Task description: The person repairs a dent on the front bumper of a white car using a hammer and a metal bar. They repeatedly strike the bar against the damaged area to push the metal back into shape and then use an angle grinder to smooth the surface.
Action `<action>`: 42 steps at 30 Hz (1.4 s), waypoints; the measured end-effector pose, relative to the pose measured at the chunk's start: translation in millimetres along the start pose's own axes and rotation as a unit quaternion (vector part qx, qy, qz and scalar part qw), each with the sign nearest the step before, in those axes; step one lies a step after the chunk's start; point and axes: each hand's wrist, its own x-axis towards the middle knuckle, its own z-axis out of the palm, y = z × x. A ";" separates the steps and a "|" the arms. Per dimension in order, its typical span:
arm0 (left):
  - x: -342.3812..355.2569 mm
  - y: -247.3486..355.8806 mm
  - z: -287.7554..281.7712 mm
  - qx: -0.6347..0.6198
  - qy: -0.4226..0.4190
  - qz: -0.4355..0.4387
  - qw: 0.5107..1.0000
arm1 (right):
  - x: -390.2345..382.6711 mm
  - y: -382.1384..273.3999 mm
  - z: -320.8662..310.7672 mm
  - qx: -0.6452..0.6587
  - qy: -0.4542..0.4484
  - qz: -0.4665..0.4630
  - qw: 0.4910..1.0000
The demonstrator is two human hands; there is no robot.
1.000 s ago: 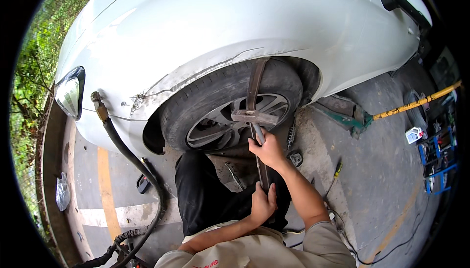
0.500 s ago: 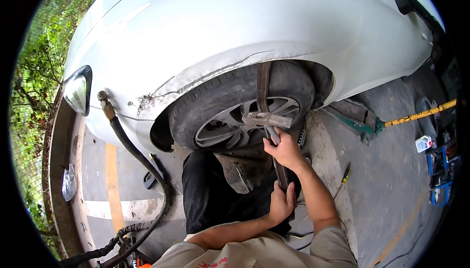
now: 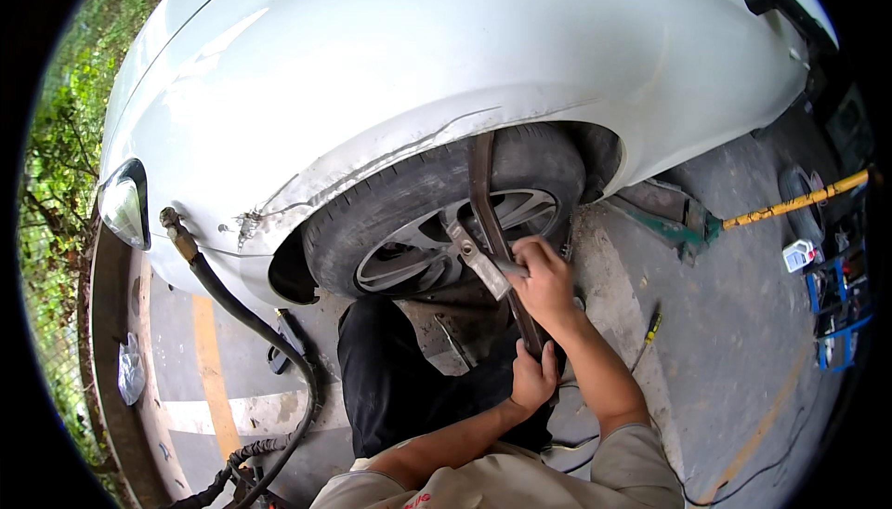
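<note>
My right hand (image 3: 544,284) grips the handle of a steel hammer (image 3: 481,263), its worn head tilted in front of the wheel (image 3: 432,247). Below it, my left hand (image 3: 534,377) is wrapped round the lower end of a long flat metal pry bar (image 3: 481,174). The bar's upper end reaches over the tire (image 3: 367,198) and up under the fender edge of a white car (image 3: 390,53). The hammer head overlaps the bar's near side; whether they touch I cannot tell. Scrapes and cracked paint mark the fender along the wheel arch.
A black hose (image 3: 246,309) with a brass-coloured end stands at the left. On the right are a green floor jack (image 3: 683,225) with a yellow handle, a screwdriver (image 3: 653,326), a white bottle (image 3: 798,255) and blue tool trays (image 3: 841,332). My bent knee (image 3: 376,323) is close to the wheel.
The hammer head has swung down and left, turning from nearly level to steeply tilted. My left hand stays on the bar. The whole view has shifted slightly.
</note>
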 end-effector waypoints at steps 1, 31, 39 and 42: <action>0.5 -2.6 -0.9 0.004 0.002 0.002 1.000 | 5.2 -4.4 -4.8 -0.016 0.026 -0.013 0.999; -2.8 16.0 -8.6 -0.005 -0.003 -0.013 1.000 | 37.5 -20.3 2.5 0.003 0.140 -0.159 0.977; -1.1 18.9 -5.5 0.007 -0.011 -0.017 1.000 | 48.6 -0.5 10.2 -0.132 0.054 -0.091 0.986; -3.4 15.5 -7.6 -0.021 -0.017 -0.059 0.998 | 26.3 -12.7 10.5 -0.035 0.064 -0.110 0.991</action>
